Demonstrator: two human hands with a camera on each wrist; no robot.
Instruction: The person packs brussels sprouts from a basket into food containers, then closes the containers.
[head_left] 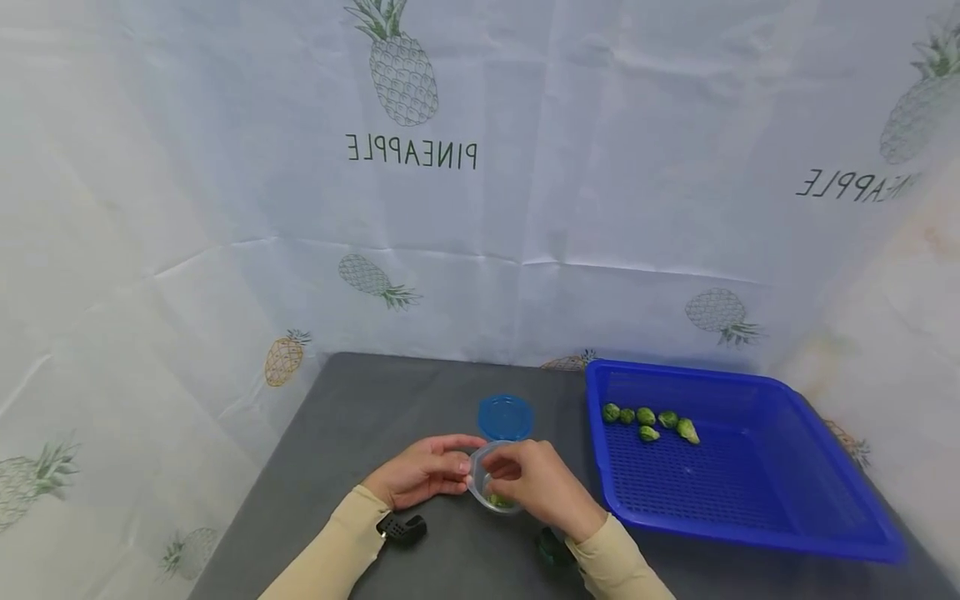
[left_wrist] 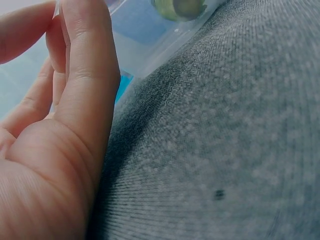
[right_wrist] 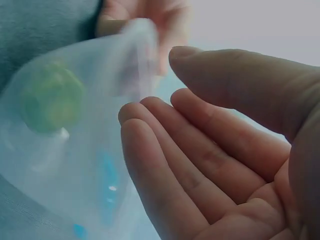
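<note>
A small clear plastic container stands on the grey tabletop in front of me. My left hand grips its left rim between thumb and fingers. Inside lies a green Brussels sprout, blurred through the wall in the right wrist view. My right hand is over the container's right side, palm turned toward it. In the right wrist view its fingers are loosely bent, the thumb stands apart from them, and nothing lies between. A round blue lid lies flat just behind the container.
A blue plastic basket stands at the right of the grey table, with several Brussels sprouts near its far left corner. A white cloth printed with pineapples hangs behind and along the sides.
</note>
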